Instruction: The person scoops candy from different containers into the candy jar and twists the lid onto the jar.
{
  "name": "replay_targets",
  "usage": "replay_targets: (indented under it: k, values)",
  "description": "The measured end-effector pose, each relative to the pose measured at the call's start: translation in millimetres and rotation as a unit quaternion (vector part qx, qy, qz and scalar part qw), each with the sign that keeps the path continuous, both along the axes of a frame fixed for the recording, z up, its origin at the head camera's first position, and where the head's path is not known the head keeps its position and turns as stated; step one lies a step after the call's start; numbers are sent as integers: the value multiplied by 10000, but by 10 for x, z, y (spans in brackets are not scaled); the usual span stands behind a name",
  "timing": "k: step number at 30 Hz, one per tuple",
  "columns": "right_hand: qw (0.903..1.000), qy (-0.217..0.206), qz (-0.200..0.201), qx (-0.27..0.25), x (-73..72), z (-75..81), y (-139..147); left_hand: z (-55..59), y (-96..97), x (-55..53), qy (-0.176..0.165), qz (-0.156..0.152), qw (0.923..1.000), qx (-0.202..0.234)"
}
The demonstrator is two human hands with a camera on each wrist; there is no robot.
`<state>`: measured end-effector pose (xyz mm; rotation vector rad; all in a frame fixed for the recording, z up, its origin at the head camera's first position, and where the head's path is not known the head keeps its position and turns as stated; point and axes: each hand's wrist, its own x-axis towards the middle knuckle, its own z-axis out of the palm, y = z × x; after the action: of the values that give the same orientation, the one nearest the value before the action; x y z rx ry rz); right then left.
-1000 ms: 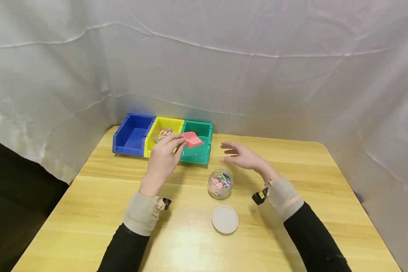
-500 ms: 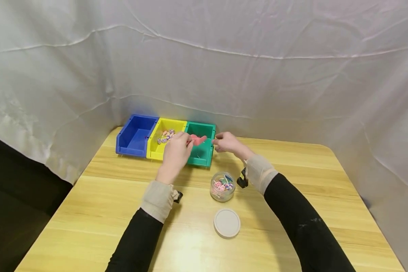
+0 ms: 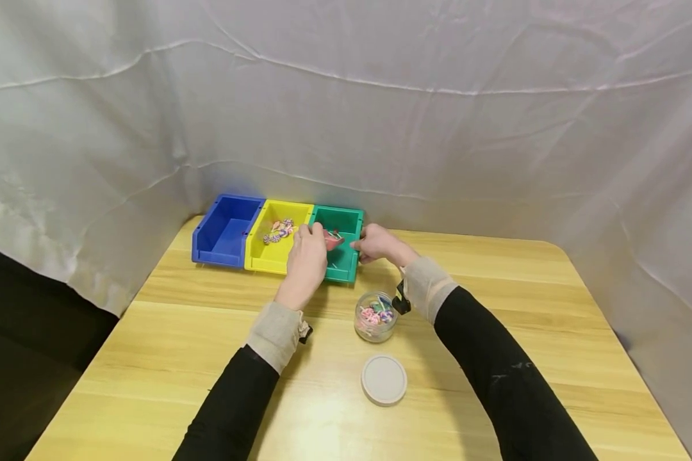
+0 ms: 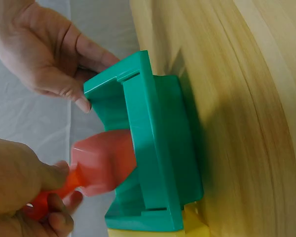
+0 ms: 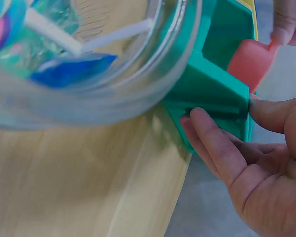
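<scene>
My left hand (image 3: pixel 308 259) grips the handle of a small pink-red scoop (image 4: pixel 104 160), its bowl dipped into the green bin (image 4: pixel 163 148). At that bin's right side wall is my right hand (image 3: pixel 380 244), thumb over the rim and fingers along the outside, as the right wrist view shows. A few thin white sticks lie in the green bin. Just in front stands an open glass jar (image 3: pixel 375 328) holding pink, purple and green wrapped lollipops. Most of the scoop is hidden behind my left hand in the head view.
Left of the green bin, a yellow bin (image 3: pixel 268 261) holds several striped candies, and a blue bin (image 3: pixel 219 257) adjoins it. A round white lid (image 3: pixel 384 380) lies on the wooden table (image 3: pixel 179 358) near the jar. A pale curtain (image 3: pixel 346 141) hangs behind the bins.
My left hand has moved right and lowered the scoop into the green bin. My right hand has come left from beyond the jar and taken hold of the bin's side wall.
</scene>
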<state>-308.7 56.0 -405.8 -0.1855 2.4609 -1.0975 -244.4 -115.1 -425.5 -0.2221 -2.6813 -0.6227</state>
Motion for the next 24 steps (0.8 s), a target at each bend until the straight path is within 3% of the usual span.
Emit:
replay_targets:
  k: [4,10,19,24]
  values:
    - [9999,-19,28,165,-15,33,-44,-5,6,-35,-179,127,9994,-264]
    - [9986,-503,-71,-108,-14,29,-58,-41,18,-93,-505,114,9965,-656]
    - [9973,-684,-30,-279,-5,35,-83,-54,39,-156,-694,236,9937,-845]
    - [9970,-702,19,-326,-9,33,-99,-42,26,-217,-706,313,9949,-656]
